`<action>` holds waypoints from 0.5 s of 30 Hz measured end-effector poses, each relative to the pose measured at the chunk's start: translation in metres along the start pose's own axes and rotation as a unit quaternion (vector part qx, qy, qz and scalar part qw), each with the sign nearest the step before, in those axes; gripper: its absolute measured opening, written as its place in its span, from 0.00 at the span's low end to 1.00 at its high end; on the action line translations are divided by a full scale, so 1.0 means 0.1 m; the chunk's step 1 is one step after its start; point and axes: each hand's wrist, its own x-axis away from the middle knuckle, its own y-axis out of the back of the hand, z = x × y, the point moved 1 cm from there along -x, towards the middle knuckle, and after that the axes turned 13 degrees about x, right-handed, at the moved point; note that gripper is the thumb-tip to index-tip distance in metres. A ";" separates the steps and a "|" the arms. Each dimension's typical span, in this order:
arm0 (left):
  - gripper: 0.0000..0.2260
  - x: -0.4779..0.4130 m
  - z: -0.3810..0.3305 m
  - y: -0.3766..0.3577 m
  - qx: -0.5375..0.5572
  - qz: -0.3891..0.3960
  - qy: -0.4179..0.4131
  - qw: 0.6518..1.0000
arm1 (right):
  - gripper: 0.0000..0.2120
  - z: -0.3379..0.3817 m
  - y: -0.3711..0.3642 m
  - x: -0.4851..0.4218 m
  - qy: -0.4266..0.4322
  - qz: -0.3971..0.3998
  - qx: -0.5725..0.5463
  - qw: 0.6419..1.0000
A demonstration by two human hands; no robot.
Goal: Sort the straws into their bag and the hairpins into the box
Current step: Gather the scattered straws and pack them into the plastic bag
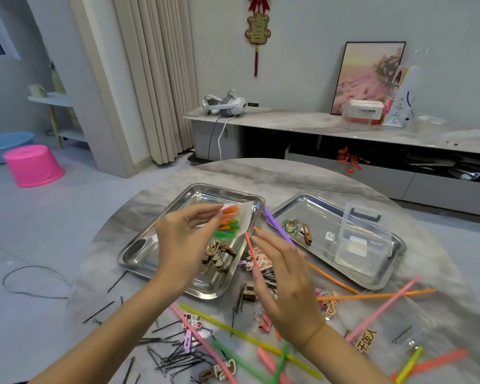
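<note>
Seen from the head camera, a person works over a round marble table [288, 176] carrying 2 steel trays. The left hand [183, 242] pinches the mouth of a clear plastic bag [244, 217] between thumb and fingertips, holding it above the left tray [150, 253]; bundled orange and green straws [227, 223] show inside the bag. The right hand [286, 281] is raised beside it, fingers loosely spread, with a thin orange-red straw [251, 252] running along its fingertips toward the bag; whether the fingers actually grip that straw cannot be told. A cluster of gold and brown hairpins [218, 254] lies in the left tray under the bag. The right tray [377, 278] holds a clear plastic box [363, 239] and a few decorated hairpins [298, 230] to the box's left. A purple straw [277, 227] lies across the gap between the trays. More loose straws [250, 342], pink, yellow, green and orange, lie scattered across the near tabletop among black bobby pins [172, 358].
</note>
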 end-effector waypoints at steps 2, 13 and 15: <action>0.09 -0.01 0.00 0.01 0.012 -0.010 0.008 1.000 | 0.17 0.00 0.04 0.01 0.034 -0.031 -0.006 0.999; 0.10 0.08 -0.01 -0.01 -0.011 0.039 -0.004 0.999 | 0.27 0.11 -0.05 -0.02 0.133 0.099 0.034 0.986; 0.09 0.10 0.00 -0.02 -0.016 0.040 -0.002 0.999 | 0.26 0.10 -0.07 0.00 0.106 0.102 0.010 0.989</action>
